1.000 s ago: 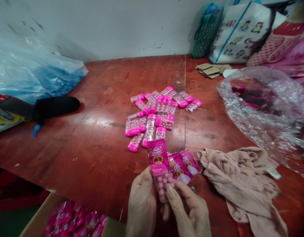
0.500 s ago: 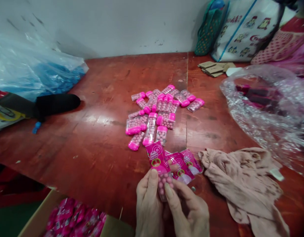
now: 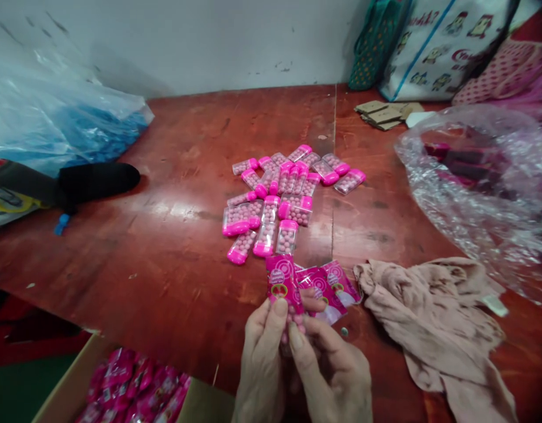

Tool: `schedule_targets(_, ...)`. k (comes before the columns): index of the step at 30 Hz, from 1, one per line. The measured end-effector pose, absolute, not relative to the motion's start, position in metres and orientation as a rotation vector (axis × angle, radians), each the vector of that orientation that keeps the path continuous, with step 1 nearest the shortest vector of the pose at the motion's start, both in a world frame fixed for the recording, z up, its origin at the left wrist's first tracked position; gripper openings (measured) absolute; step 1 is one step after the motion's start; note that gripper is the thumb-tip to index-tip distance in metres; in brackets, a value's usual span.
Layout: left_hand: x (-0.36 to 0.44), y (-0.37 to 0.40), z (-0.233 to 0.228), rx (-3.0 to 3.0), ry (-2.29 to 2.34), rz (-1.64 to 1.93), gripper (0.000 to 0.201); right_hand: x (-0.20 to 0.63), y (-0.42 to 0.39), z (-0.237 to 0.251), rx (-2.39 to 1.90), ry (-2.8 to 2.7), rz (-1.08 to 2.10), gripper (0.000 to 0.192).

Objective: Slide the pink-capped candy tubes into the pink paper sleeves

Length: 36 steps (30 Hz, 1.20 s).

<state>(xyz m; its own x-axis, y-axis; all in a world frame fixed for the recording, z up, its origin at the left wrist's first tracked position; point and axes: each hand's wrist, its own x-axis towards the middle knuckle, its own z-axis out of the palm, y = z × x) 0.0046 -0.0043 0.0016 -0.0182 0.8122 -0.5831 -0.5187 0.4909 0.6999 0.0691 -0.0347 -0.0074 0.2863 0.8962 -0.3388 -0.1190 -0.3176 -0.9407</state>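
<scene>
I had both the left hand (image 3: 262, 364) and right hand (image 3: 336, 376) pinched shut on one candy case (image 3: 283, 288), above the table (image 3: 165, 264) edge, just before the loose cases (image 3: 279, 194).

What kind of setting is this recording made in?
Probably a small hand-packing workshop: a heap of pink-capped candy tubes on a worn red table, a cardboard box of wrapped packs, and both hands sleeving one tube.

Packing workshop: candy-case pile (image 3: 288, 194), bags (image 3: 447, 47)
</scene>
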Motion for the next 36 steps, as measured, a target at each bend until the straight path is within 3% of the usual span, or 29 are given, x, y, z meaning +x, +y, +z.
schedule_targets(9,-0.005,0.002,-0.003,0.179,1.084,1.057,0.021,0.076,-0.027,-0.011,-1.248,-0.603,1.592,0.026)
schedule_targets(16,0.005,-0.011,-0.004,0.262,1.271,1.042,0.03,0.068,-0.034,-0.01,-1.42,-0.647,1.399,0.027)
schedule_targets(24,-0.009,0.001,-0.001,0.217,1.075,1.038,0.035,0.073,-0.029,-0.012,-1.232,-0.64,1.585,0.029)
schedule_targets(36,0.0,-0.011,-0.005,0.2,1.151,1.078,0.033,0.069,-0.033,-0.011,-1.397,-0.705,1.424,0.028)
